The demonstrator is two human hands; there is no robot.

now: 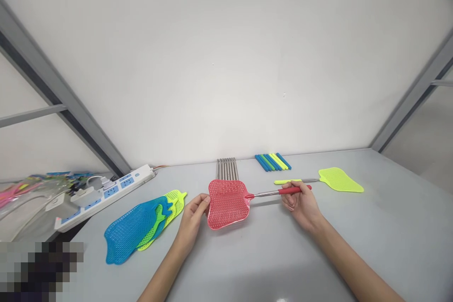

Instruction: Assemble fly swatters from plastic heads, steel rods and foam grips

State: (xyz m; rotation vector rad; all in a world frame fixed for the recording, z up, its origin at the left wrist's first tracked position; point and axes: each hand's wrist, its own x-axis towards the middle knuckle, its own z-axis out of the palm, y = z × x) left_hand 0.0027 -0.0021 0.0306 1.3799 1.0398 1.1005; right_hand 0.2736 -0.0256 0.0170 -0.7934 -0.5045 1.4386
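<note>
A red fly swatter [229, 204] is held level above the grey table, its mesh head to the left and a metal rod leading to a red grip on the right. My left hand [194, 212] pinches the left edge of the mesh. Around the red grip, the fingers of my right hand [300, 203] are closed. Just behind the right hand lies a yellow fly swatter [340, 180] with its own rod and grip. Several metal rods [226, 169] stand in a row behind the red mesh, their lower ends hidden by it.
Blue, green and yellow swatter heads [132, 229] overlap in a pile at the left. Coloured grips [272, 162] lie side by side near the wall. A white power strip [106, 196] with plugs and cables runs along the left edge, beside plastic bags [31, 193].
</note>
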